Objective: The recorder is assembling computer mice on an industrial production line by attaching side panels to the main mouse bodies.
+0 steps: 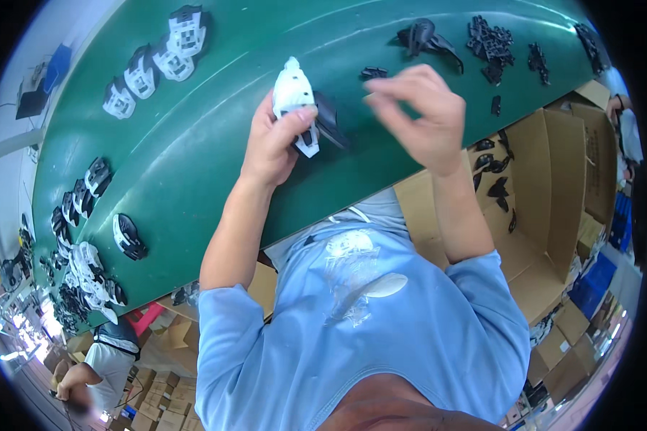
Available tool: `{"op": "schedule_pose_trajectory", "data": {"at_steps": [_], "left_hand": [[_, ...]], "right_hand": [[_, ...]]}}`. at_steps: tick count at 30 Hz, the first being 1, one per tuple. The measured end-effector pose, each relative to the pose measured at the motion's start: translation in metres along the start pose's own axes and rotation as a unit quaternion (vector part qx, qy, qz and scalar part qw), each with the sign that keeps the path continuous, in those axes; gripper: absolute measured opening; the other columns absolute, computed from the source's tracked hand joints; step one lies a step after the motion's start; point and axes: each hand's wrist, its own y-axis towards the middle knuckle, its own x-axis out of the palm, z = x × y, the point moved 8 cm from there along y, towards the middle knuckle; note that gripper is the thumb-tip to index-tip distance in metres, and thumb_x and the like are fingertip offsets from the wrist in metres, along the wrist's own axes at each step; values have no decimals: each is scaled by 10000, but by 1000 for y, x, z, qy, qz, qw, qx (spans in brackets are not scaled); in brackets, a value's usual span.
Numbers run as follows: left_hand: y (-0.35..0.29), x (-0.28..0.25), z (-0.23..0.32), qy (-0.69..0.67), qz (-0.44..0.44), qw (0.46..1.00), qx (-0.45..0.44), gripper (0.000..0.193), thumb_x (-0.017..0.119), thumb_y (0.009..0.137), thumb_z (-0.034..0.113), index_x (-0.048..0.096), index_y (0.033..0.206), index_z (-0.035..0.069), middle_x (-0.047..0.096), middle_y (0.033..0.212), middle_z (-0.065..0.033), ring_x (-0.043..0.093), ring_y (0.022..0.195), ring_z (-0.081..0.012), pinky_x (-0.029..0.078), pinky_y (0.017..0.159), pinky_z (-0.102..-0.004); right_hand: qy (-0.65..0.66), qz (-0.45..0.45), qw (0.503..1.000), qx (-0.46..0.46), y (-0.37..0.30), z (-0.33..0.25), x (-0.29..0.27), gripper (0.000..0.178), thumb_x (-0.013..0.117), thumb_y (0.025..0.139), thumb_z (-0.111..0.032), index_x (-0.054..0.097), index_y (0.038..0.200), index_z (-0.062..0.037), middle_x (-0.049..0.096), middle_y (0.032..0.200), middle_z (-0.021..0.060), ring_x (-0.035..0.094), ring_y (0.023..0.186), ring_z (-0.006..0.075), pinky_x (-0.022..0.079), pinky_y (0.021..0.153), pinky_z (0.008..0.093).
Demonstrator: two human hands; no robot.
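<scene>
Watching remotely, I have the left hand (272, 147) with fingers clamped around the white shell (292, 87), dark flap (329, 121) jutting from its right side, held over the green surface (187, 151). Right hand (430, 118) blurred, fingertips close; can't tell if they pinch anything. Risks, my guess: a lopsided thumb press could twist the shell loose; a careless swipe could scatter the small black part (374, 72) nearby.

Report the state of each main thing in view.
Left hand: closed around the white part.
White part: gripped, thumb across its face.
Right hand: fingers curled; too blurred to tell whether empty.
Cardboard box: open, black pieces inside.
Small black parts: heaped on the green table.
Upper-left shells: lying in a row.
</scene>
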Motion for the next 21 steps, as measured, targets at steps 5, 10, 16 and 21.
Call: {"op": "schedule_pose_trajectory", "data": {"at_steps": [5,10,16,21], "left_hand": [[4,5,2,-43,-7,998,40,501,733,883,216,565,1308,12,684,1002,-85,642,741,-134,540,646,-281],[2,10,17,58,-2,987,148,493,779,868,167,544,1272,9,656,1022,-56,630,818,-116,535,713,-272],[3,8,9,44,38,990,125,469,795,884,130,520,1248,17,638,1009,-37,622,844,-110,532,730,-276],[6,-3,-9,-52,100,989,97,495,843,911,257,517,1218,45,625,1030,-23,600,892,-90,511,774,-265]], "right_hand": [[103,24,992,74,-7,13,16,249,880,795,-226,808,995,-95,775,992,58,685,821,222,541,732,317],[162,-139,963,166,-12,11,39,317,889,793,-289,785,985,-59,764,890,68,699,791,172,528,677,312],[69,-85,989,96,-17,20,29,298,873,780,-220,792,1015,-56,758,862,88,694,736,189,548,687,317],[52,-5,996,67,-5,9,5,342,862,774,-124,803,1102,-49,765,880,102,701,774,199,555,688,321]]}}
